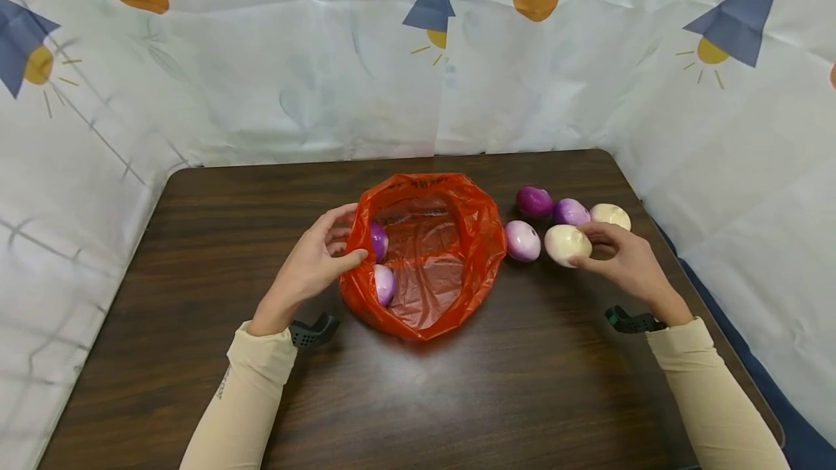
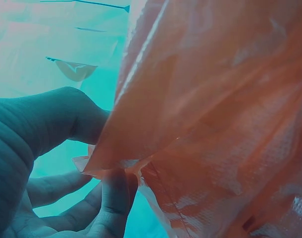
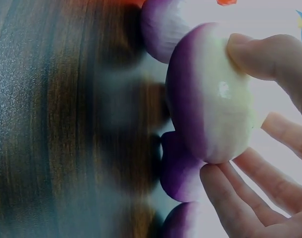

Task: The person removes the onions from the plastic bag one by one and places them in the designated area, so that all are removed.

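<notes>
A red plastic bag (image 1: pixel 486 267) stands with its mouth wide on the dark wooden table. My left hand (image 1: pixel 313 252) pinches its left rim between thumb and fingers; the left wrist view shows the bag's film (image 2: pixel 190 99) folded in that pinch. Inside, against the left wall, lie a purple onion (image 1: pixel 379 241) and a paler purple onion (image 1: pixel 385 285). Right of the bag, my right hand (image 1: pixel 620 256) grips a pale peeled onion (image 1: pixel 565 246). In the right wrist view this onion (image 3: pixel 215 94) shows one purple side, with thumb and fingertips on opposite ends.
Beside the held onion sit a light purple onion (image 1: pixel 522 241), a deep purple onion (image 1: pixel 534 201), a violet one (image 1: pixel 571 212) and a cream onion (image 1: pixel 610 216). The table (image 1: pixel 196 274) meets a printed white cloth (image 1: pixel 307 85) at its back and sides.
</notes>
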`<action>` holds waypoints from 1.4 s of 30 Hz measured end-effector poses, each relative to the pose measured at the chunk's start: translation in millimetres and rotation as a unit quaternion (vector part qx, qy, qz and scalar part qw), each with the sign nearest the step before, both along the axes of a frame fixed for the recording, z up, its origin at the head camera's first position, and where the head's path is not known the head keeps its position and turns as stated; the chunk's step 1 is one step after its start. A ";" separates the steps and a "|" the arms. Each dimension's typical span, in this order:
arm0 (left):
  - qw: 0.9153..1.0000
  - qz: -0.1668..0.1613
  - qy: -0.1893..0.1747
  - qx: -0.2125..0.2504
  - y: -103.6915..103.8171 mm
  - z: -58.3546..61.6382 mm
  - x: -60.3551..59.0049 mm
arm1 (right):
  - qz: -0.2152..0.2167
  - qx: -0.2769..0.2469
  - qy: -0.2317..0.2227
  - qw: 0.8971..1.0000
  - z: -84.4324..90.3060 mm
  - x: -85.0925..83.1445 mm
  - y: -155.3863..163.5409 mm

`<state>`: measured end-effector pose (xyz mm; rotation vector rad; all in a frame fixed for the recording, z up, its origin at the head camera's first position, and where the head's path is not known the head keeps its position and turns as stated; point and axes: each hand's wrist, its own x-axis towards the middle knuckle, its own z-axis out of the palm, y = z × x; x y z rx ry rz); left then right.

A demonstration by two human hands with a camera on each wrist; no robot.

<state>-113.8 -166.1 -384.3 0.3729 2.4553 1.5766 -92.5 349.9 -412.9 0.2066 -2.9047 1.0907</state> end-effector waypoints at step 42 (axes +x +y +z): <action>1.000 0.000 -0.011 0.008 -0.5 -2.2 -0.7 | 0.039 0.011 0.001 0.999 -21.8 -15.9 -6.3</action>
